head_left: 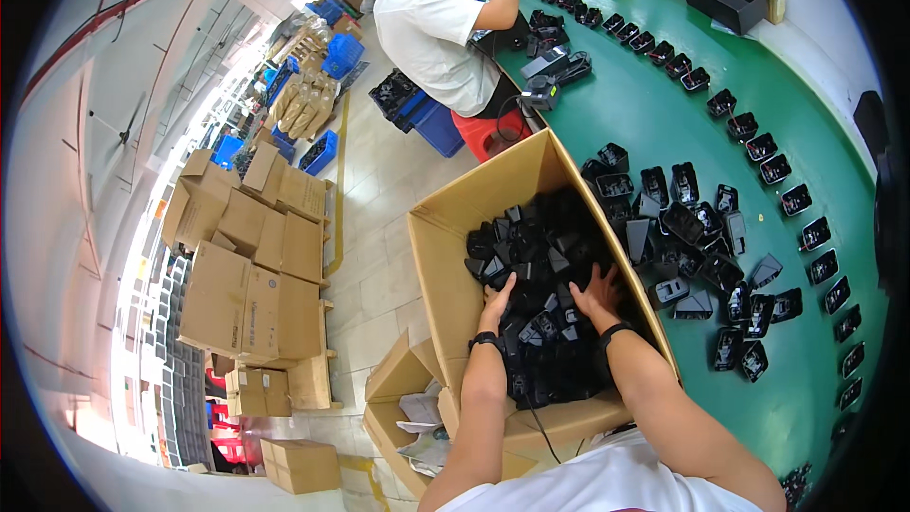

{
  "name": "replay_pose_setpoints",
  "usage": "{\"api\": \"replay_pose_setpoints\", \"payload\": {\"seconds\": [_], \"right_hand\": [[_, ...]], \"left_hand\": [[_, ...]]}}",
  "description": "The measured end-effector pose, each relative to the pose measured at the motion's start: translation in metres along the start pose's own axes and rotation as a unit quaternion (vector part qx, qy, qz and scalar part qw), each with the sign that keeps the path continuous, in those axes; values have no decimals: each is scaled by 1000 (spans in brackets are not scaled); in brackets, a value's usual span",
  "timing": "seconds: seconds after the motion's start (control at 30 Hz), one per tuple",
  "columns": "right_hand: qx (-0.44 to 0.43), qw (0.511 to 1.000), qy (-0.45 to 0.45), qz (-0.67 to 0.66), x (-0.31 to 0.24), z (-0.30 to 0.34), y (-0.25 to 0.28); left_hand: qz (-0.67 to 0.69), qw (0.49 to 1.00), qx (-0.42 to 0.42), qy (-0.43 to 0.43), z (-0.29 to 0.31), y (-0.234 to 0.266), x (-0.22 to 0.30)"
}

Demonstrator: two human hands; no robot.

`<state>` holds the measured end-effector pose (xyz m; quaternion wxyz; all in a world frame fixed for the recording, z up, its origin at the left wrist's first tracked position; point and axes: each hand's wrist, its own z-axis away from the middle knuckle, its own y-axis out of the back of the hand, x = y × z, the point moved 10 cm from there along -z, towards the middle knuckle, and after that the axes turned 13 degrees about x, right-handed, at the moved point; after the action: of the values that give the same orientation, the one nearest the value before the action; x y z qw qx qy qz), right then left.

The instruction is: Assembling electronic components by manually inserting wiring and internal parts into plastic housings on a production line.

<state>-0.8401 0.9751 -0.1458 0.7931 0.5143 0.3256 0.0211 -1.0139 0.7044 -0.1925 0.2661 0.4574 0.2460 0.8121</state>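
Note:
Both my arms reach down into a large open cardboard box (445, 256) full of small black plastic housings (540, 322). On the left side of the pile, my left hand (496, 303) has its thumb stretched out; its other fingertips are partly hidden. My right hand (599, 298) lies against the housings near the box's right wall, fingers spread. The two hands are apart, with loose housings between them. Neither hand is closed round a piece that I can see.
Right of the box, a green worktable (768, 313) carries a heap of black housings (701, 246) and a long curved row of them (760, 147). A co-worker (431, 33) sits ahead on a red stool (488, 133). Stacked cartons (251, 313) stand left; an opened carton (389, 427) is beside my box.

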Motion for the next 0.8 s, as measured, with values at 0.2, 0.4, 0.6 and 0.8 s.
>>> {"api": "replay_pose_setpoints", "payload": {"seconds": [0.2,0.4,0.6,0.8], "right_hand": [[-35,997,5,-64,0,-7,-6],[20,984,-23,-176,28,-26,-12],[-29,982,-29,-184,27,-14,0],[-107,934,26,-340,23,-13,-4]], "left_hand": [[-13,1000,3,-13,-2,9,6],[-48,999,-4,-6,11,5,14],[-18,987,-157,-5,19,-2,14],[-42,984,-171,30,41,-12,16]]}}
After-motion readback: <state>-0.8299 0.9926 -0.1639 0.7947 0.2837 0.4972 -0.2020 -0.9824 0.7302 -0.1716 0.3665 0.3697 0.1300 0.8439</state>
